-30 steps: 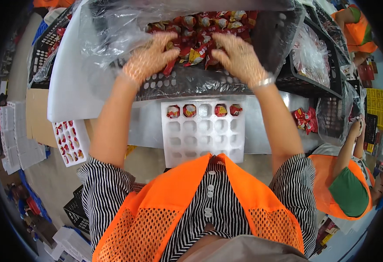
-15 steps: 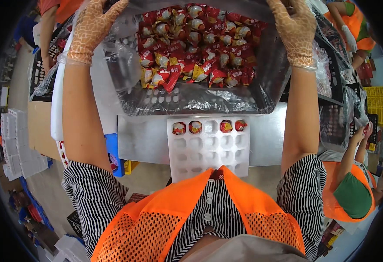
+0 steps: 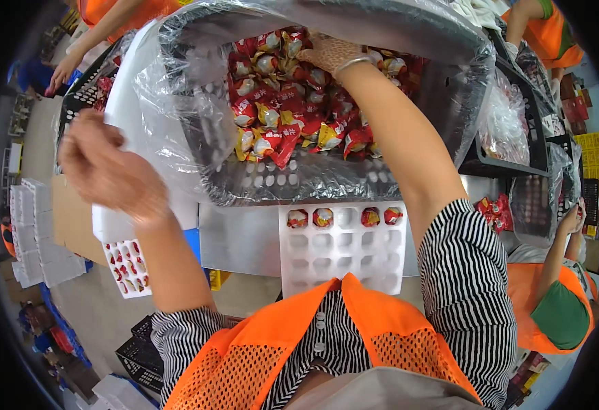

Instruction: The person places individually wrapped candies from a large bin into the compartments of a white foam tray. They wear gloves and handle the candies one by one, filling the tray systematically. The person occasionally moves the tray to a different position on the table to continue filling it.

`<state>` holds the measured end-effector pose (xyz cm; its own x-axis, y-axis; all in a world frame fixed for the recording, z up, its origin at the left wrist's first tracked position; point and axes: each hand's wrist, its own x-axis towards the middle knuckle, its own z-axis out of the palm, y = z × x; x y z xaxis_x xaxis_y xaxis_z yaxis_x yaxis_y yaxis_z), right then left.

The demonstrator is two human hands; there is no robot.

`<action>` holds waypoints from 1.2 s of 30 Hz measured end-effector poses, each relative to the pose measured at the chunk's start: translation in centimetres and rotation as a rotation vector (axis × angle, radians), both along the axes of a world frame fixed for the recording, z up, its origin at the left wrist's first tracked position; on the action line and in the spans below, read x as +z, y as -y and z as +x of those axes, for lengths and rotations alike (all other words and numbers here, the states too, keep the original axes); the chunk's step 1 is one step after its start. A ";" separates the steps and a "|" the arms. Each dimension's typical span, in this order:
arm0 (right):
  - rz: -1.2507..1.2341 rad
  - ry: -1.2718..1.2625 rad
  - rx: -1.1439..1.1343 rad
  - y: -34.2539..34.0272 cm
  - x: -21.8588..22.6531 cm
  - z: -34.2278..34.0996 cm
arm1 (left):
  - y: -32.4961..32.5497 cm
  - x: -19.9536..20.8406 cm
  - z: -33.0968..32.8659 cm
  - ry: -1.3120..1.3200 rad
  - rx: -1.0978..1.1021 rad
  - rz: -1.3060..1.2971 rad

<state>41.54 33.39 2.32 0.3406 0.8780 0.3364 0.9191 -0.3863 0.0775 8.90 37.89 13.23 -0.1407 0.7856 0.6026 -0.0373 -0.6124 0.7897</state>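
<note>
A black crate (image 3: 293, 179) lined with clear plastic film stands in front of me, holding many small round pieces in red and gold wrappers (image 3: 265, 116). My right hand (image 3: 334, 53), in a patterned tan glove, reaches in at the far side among these wrapped pieces. Its fingers look spread over them; the tips are partly hidden. Left of the crate, my left hand (image 3: 111, 164) is raised and smeared by motion, so its fingers do not read. Below the crate lies a white foam tray (image 3: 344, 263) of rounded pockets; in its far row sit several wrapped pieces (image 3: 298, 219).
A second white tray (image 3: 127, 268) with filled pockets shows beyond my left forearm. To the right stand more film-lined crates (image 3: 504, 160) and loose red packets (image 3: 494, 212). People in orange vests (image 3: 552, 304) work at both sides. Stacked white boxes (image 3: 40, 232) stand at far left.
My right hand has gone from the crate's far right rim into the crate. My left hand has left the far left rim and come down and outward. The crate and tray appear lower in view.
</note>
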 end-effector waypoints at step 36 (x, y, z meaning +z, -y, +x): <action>-0.309 -0.491 0.166 27.6 -6.2 -18.2 | -2.2 -11.1 21.4 -1.534 -0.174 0.569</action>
